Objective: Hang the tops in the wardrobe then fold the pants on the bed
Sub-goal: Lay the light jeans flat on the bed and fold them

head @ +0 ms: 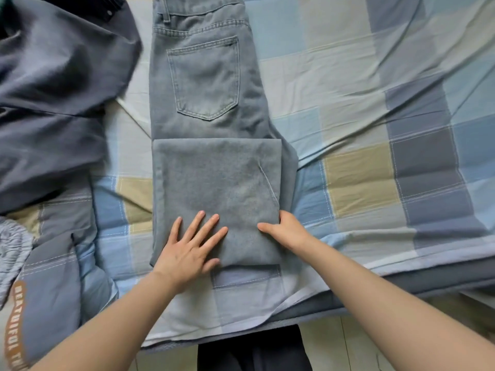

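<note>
Light blue jeans lie lengthwise on the checked bed sheet, waistband far from me and back pocket facing up. Their legs are folded back over themselves into a flat panel near the bed's front edge. My left hand lies flat on the near left part of that panel, fingers spread and straight. My right hand grips the panel's right edge, thumb on top and fingers tucked under the layers.
A dark grey garment lies crumpled at the left. A grey-blue piece with orange lettering and a ribbed light fabric sit at the near left. The bed's front edge runs below my arms, with pale floor beyond.
</note>
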The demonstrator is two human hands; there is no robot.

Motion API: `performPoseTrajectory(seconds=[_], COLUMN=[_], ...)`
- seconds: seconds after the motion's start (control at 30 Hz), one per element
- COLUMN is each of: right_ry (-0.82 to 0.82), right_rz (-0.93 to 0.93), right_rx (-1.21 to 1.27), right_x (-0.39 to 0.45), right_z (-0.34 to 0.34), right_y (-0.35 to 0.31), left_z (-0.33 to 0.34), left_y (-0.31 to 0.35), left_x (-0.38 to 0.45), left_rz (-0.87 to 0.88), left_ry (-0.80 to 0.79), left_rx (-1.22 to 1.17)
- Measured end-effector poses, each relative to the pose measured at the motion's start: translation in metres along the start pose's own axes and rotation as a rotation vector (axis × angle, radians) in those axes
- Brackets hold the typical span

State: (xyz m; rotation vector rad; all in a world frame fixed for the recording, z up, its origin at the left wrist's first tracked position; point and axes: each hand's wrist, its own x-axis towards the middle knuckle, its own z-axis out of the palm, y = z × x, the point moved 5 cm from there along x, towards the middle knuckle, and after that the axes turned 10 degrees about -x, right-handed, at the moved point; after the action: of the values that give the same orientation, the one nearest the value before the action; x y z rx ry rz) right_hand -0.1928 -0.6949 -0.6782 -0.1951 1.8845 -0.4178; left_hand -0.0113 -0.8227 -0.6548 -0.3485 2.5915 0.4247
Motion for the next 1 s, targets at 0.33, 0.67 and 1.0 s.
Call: performPoseTrajectory(seconds=[0.33,0.67,1.0], right_ry=[0.32,0.53,0.427], right_rz=[-0.601,-0.335,-0.209], right_rx=[-0.42,-0.43,-0.594], right_x=[-0.025,0.037,0.057], right_z=[-0.017,-0.122,-0.109], right_y=[-0.027,-0.057,-0.101], left_z=[-0.124,-0.129,-0.098], left_y=[-0.005,0.015,0.014], left_x=[0.156,0.12,0.05], left_rz=[0.029,0.24,0.503], left_ry=[0.186,0.346,0.501], left_rx=[-0.33,-0.255,-0.138])
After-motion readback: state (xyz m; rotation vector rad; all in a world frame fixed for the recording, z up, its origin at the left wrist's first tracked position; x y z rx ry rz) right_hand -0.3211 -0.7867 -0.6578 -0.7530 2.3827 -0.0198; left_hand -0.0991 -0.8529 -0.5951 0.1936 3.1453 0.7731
